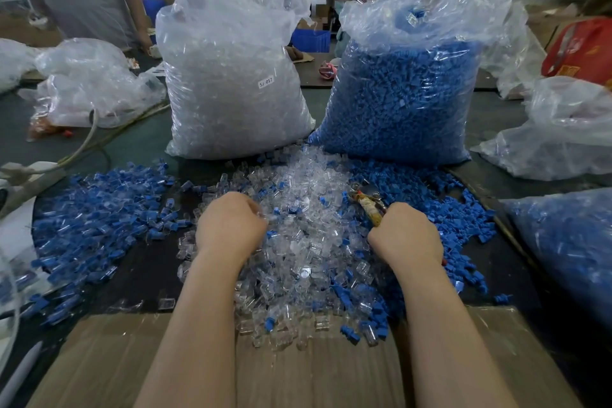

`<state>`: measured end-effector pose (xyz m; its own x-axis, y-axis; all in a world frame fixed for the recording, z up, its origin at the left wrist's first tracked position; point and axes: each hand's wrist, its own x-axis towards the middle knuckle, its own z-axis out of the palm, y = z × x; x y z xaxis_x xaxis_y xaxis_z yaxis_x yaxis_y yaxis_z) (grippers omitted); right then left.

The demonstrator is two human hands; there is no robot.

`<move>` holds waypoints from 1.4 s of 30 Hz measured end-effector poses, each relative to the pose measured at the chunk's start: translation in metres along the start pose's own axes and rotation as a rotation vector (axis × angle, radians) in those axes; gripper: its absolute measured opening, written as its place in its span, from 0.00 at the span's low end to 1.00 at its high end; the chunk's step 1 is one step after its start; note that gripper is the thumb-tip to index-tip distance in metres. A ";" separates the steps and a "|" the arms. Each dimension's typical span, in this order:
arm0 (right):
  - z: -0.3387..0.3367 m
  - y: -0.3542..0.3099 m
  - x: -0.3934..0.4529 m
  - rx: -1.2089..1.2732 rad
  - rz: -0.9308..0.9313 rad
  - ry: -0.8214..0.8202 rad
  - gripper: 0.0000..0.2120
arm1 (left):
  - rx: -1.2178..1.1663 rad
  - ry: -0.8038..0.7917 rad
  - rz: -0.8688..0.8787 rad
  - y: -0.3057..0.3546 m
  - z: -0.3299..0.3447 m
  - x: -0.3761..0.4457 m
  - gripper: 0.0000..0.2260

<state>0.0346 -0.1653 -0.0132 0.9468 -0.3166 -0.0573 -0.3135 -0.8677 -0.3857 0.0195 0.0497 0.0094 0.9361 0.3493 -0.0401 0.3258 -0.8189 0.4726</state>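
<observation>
Factory bench (149, 262) heaped with clear plastic caps (298, 252) beside blue plugs (447, 205); left hand (231, 225) curls into the caps, whether holding one I cannot tell; right hand (407, 235) grips pliers (367, 202); picking seems underway, next needs a plug mated.

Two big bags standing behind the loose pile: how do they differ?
The clear-parts bag holds transparent pieces, while the blue-parts bag holds blue ones. The clear-parts bag carries a white sticker reading SJ 017; no sticker shows on the blue-parts bag. The clear-parts bag stands on the left and the blue-parts bag on the right. Both are see-through plastic, upright and well filled, with crumpled tops.
</observation>
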 end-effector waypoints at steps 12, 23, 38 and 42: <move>0.002 -0.001 0.003 -0.005 0.056 -0.034 0.12 | -0.400 -0.039 0.146 0.012 0.014 -0.001 0.04; 0.001 0.000 0.000 0.018 -0.009 0.000 0.08 | -0.766 -0.198 0.144 0.018 0.010 -0.006 0.09; -0.003 -0.005 0.006 0.467 -0.179 0.103 0.07 | -1.038 -0.178 0.091 0.027 0.011 -0.007 0.02; -0.006 -0.010 0.003 0.696 -0.242 0.082 0.07 | -1.054 -0.096 0.065 0.032 0.016 -0.007 0.05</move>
<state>0.0399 -0.1594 -0.0043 0.9667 -0.1983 0.1615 0.0474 -0.4816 -0.8751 0.0257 0.0142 0.0109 0.9692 0.2438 -0.0353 0.0388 -0.0096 0.9992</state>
